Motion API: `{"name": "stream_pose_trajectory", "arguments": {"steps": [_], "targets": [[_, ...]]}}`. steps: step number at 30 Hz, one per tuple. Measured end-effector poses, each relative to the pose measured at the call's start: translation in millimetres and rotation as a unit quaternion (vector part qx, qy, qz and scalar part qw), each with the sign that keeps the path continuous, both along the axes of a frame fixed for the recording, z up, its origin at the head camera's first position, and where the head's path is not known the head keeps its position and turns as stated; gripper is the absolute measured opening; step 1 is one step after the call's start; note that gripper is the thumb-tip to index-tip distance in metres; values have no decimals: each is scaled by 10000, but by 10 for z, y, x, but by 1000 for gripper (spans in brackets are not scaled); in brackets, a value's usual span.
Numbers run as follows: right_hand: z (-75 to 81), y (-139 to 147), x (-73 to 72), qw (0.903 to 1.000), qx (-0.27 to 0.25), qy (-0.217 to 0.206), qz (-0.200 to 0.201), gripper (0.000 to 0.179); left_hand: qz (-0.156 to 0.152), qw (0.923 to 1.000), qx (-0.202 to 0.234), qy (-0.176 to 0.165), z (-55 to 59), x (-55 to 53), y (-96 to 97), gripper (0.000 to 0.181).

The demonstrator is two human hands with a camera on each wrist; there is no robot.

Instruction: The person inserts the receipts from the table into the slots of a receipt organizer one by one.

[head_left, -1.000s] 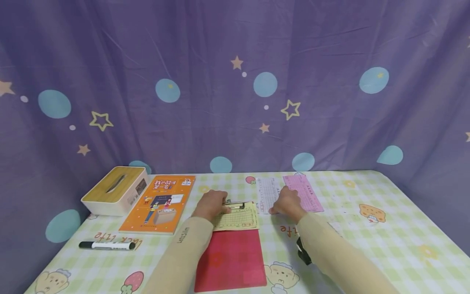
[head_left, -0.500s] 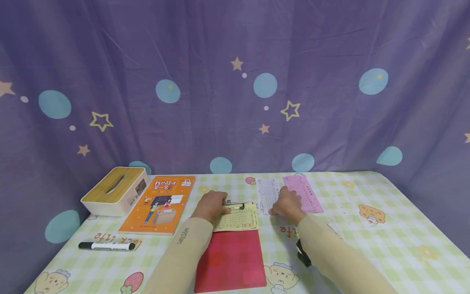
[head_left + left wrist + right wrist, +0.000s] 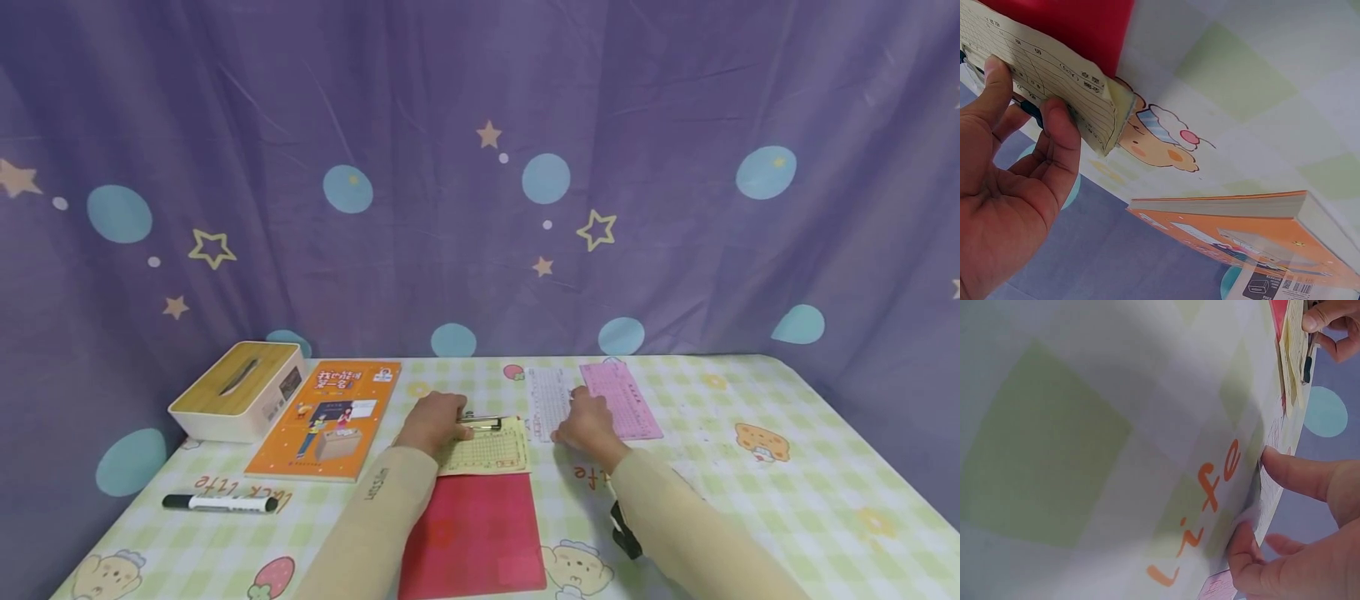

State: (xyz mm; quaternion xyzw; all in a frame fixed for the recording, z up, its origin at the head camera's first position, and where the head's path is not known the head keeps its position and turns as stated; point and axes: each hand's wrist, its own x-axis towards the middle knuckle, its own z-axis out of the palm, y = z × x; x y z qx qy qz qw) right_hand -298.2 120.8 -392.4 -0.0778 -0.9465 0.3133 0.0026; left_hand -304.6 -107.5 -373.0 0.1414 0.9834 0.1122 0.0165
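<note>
Almost nothing moved. White form [image 3: 547, 404], long axis toward far edge of desk [image 3: 780, 517], lies left of nearer right grip [image 3: 588, 421]: part-spread, hold can't be told. Left grip [image 3: 433, 421] pinches metal clip [image 3: 489, 424].

2 long sleeves in pale beige cloth fill the lower middle of the head view, both reaching to the wrists. The left sleeve [image 3: 360, 537], left of centre, bears 1 line of small dark lettering [image 3: 377, 483] near the cuff — it seems to read "Lets Slim". The right sleeve [image 3: 693, 525] shows a plain, smooth surface — the left hand [image 3: 431, 423] and right hand [image 3: 591, 427] are bare.
</note>
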Motion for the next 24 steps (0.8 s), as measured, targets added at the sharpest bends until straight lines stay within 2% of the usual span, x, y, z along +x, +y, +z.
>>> {"name": "stream_pose_trajectory", "arguments": {"steps": [13,20,24], "targets": [[-24,72,-9,9996,-286,-15,41,93,18,10000,-52,29,-36,-28,-7,35],[-33,92,14,9986,-483,-219,-59,90,33,10000,-59,-16,-64,-38,-12,34],[-35,115,44,9986,-449,-283,-45,77,1,10000,-45,30,-80,-37,-15,33]]}}
